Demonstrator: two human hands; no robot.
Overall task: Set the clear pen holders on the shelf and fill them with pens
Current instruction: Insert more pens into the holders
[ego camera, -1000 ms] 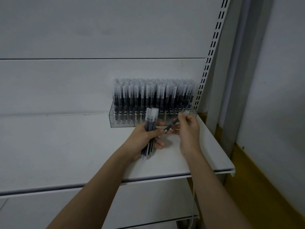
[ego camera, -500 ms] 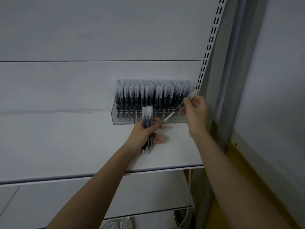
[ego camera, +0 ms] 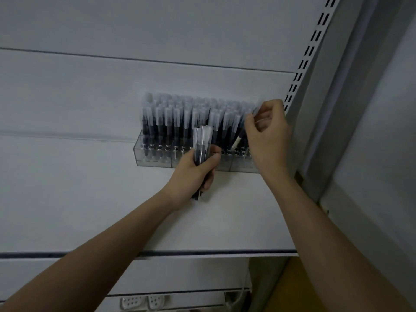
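Observation:
A clear pen holder [ego camera: 155,162] stands at the back right of the white shelf [ego camera: 90,199], packed with several upright dark pens with frosted caps [ego camera: 171,122]. My left hand [ego camera: 193,174] grips a small bundle of the same pens [ego camera: 202,145] upright, just in front of the holder. My right hand [ego camera: 267,136] pinches a single pen [ego camera: 239,137] by its cap end. That pen slants down-left, with its pale tip inside the right end of the holder.
A slotted upright rail [ego camera: 301,68] runs along the shelf's right side, close behind my right hand. A lower shelf [ego camera: 157,278] shows beneath, with white perforated items [ego camera: 141,302] near the bottom edge. A grey wall and yellow floor strip lie on the right.
My right hand has carried the single pen from beside the bundle up to the right end of the holder and lowered its tip in. The left hand stays on the bundle.

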